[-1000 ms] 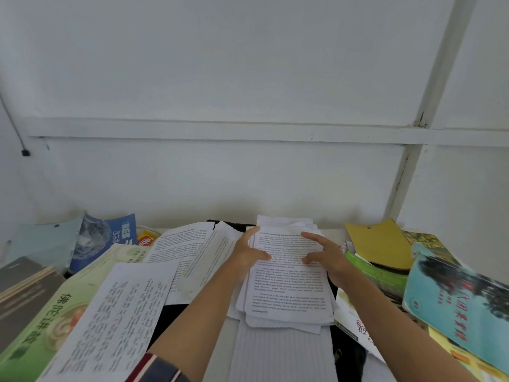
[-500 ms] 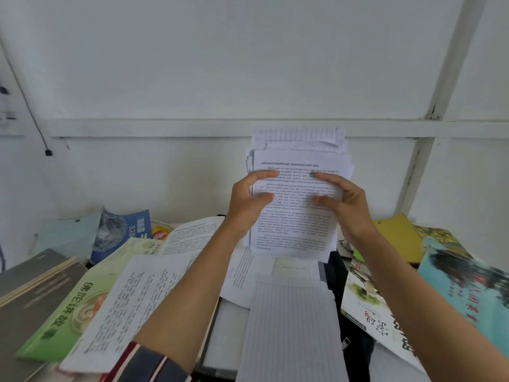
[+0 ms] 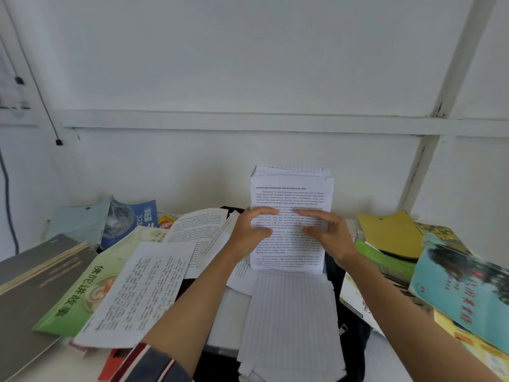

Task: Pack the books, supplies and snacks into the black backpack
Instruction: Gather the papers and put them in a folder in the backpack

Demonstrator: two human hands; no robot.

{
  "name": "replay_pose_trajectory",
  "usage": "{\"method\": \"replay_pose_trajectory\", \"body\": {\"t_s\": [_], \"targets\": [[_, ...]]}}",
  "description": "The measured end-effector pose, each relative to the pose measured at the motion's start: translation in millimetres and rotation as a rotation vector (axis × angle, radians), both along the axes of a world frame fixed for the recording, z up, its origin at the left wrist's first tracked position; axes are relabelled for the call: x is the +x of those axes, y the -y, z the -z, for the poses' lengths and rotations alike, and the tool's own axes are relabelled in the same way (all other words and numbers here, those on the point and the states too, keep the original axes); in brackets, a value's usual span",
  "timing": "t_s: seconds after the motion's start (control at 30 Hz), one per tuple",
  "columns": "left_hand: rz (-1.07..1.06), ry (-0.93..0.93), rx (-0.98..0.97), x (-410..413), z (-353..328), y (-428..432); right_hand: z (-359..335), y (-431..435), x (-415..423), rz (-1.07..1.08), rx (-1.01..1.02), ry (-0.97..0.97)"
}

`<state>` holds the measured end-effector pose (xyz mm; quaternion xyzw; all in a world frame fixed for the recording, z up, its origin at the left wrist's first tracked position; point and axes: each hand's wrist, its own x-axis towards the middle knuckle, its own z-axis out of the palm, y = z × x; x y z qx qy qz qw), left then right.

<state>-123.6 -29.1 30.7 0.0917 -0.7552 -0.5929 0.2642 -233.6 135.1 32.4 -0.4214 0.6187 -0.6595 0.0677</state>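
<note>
While the left hand (image 3: 249, 230) and right hand (image 3: 332, 237) are gripping its two sides, a stack of papers (image 3: 292, 194) is standing upright over lined sheets (image 3: 289, 312) that are lying on the black backpack (image 3: 355, 343), at the near middle.

White painted wall (image 3: 248, 51), soft even light. Horizontal rail (image 3: 248, 123) crosses it full width. Vertical batten (image 3: 458, 64) meets the rail near its right end and runs on below it, with paint chipped at the joint. Thin black cable (image 3: 33, 78) slants down past the rail's left end to a small black clip (image 3: 58, 142) just below the rail. Blurred fixture (image 3: 13, 100) left of the rail. White tabletop (image 3: 391, 365) well below the rail.
</note>
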Motion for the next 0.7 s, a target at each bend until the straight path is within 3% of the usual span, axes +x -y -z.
{"method": "replay_pose_trajectory", "body": {"t_s": [0.43, 0.53, 0.7], "targets": [[-0.003, -0.006, -0.058, 14, -46, -20, -41, -11, 21, 0.047, -0.009, 0.061], [0.02, 0.145, -0.075, 24, -52, -24, -48, -20, 31, 0.055, 0.095, 0.165], [0.061, 0.506, -0.02, 47, -41, -35, -31, -33, 52, 0.077, 0.493, 0.4]]}}
